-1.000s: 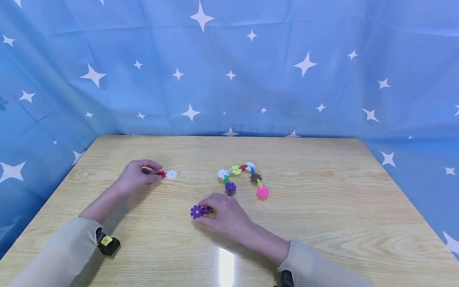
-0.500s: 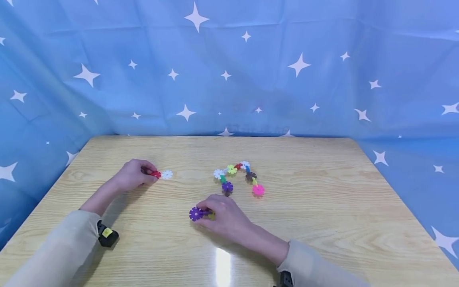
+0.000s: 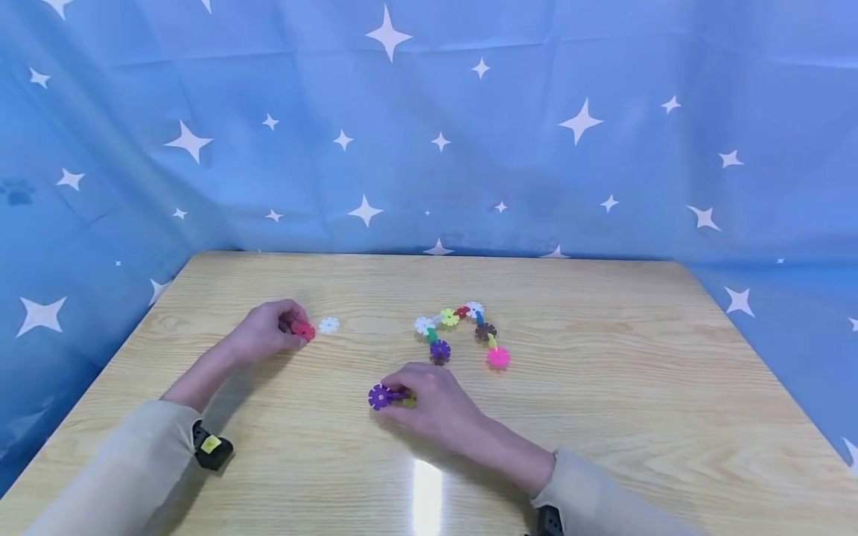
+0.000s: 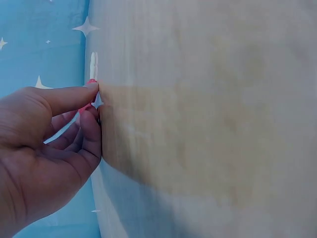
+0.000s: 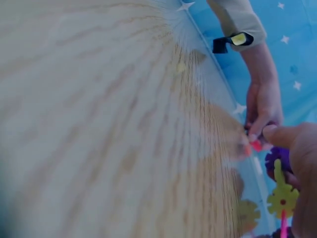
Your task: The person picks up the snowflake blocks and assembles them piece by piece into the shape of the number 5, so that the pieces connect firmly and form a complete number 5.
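Observation:
My left hand (image 3: 268,327) pinches a red snowflake disc (image 3: 304,330) between thumb and fingers at the table's left; most of it is hidden in the left wrist view. Just right of it lies a white snowflake disc (image 3: 328,325). Nearer the middle, my right hand (image 3: 432,402) holds a purple snowflake disc (image 3: 379,397) joined to further pieces partly hidden by the fingers. A yellow snowflake disc (image 5: 283,201) shows below the purple one in the right wrist view.
Behind my right hand, a bent chain of several joined snowflake discs lies on the wooden table (image 3: 623,387), ending in a pink disc (image 3: 498,358) and a purple disc (image 3: 439,351). A blue star-printed curtain (image 3: 429,112) stands behind the table.
The red disc has turned its face more towards the head camera and stands slightly farther from the white disc. My right hand keeps its grip. The head view has shifted a little.

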Demonstrator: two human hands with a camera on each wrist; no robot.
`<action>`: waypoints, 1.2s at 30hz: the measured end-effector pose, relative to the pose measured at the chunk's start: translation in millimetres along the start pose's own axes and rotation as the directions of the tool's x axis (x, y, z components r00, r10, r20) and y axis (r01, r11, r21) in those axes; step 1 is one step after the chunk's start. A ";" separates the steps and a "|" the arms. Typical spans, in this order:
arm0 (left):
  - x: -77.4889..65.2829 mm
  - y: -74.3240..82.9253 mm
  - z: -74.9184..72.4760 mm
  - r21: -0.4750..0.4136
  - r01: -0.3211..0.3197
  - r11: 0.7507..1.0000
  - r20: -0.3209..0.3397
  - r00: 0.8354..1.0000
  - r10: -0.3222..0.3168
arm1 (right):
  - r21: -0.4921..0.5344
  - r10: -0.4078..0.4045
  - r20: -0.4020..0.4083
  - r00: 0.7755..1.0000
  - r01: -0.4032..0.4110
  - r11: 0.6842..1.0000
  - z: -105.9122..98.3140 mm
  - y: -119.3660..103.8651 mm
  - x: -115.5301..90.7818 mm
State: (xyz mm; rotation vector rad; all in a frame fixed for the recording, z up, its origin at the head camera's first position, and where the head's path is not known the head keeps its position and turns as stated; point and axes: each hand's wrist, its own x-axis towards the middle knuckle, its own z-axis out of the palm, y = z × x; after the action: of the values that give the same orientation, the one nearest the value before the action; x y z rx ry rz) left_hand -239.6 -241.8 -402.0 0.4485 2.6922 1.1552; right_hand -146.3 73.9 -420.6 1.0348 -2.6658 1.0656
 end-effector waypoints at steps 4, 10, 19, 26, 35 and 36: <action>-8.1 1.4 3.7 -0.033 -0.025 0.999 0.036 0.999 0.026 | 0.006 0.017 -0.001 1.000 -0.017 1.000 -1.0 2.2 -1.6; -18.6 3.7 13.3 -0.123 -0.044 0.991 0.069 0.996 0.053 | -0.004 0.050 0.009 0.999 -0.050 0.999 -2.2 4.2 -2.3; -23.6 17.7 28.3 -0.238 -0.073 0.969 0.129 0.986 0.106 | 0.013 0.036 -0.001 0.999 -0.036 0.999 -3.2 6.5 -1.8; -27.8 29.2 42.7 -0.292 -0.065 0.954 0.184 0.975 0.123 | 0.018 0.036 -0.002 0.999 -0.036 0.999 -3.4 6.9 -0.4; -31.3 44.3 54.7 -0.300 -0.118 0.947 0.165 0.971 0.174 | 0.030 0.004 -0.001 1.000 -0.004 1.000 -2.8 7.3 1.8; -31.7 45.8 55.3 -0.304 -0.123 0.945 0.165 0.970 0.179 | 0.033 0.002 0.000 1.000 -0.002 0.999 -2.9 7.3 2.1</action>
State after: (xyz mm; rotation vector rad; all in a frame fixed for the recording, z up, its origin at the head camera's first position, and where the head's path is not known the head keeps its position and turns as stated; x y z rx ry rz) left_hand -185.2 -185.3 -404.9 0.6881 2.3089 1.4427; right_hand -152.9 78.5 -422.0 1.0377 -2.6590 1.1131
